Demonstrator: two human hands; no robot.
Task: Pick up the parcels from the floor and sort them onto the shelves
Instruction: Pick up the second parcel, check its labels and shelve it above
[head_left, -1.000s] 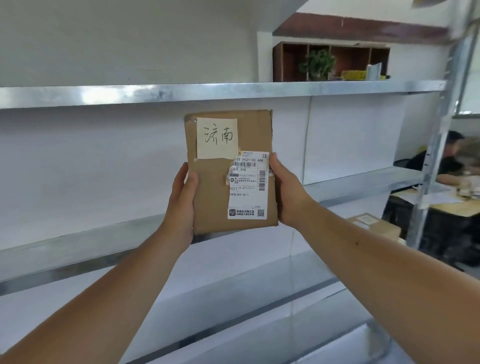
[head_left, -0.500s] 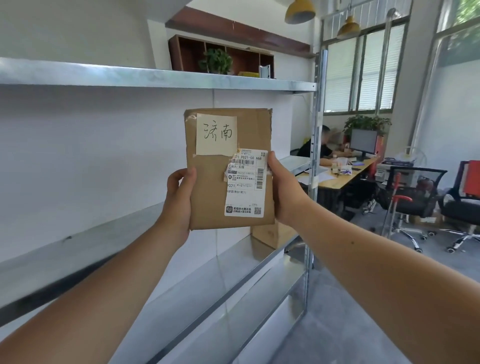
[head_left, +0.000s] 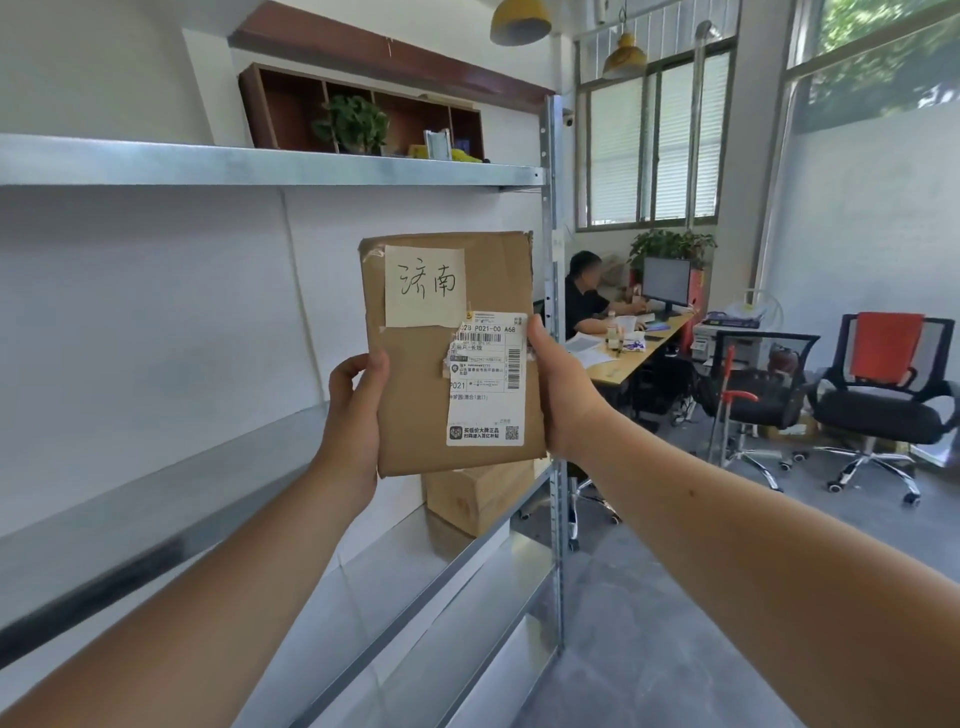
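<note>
Head view showed a flat brown parcel (head_left: 447, 353) held upright in front of the shelves (head_left: 270, 166), left hand (head_left: 356, 410) and right hand (head_left: 558, 395) with fingers clamped on its lower side edges. It looked light, fairly stiff cardboard; gripping both edges seemed apt. Another box (head_left: 480, 496) sat on a lower shelf just behind.

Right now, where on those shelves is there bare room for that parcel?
The middle shelf is bare from its left end to the cardboard box by the right upright. The shelves below also look bare. Both hands hold the parcel.
</note>
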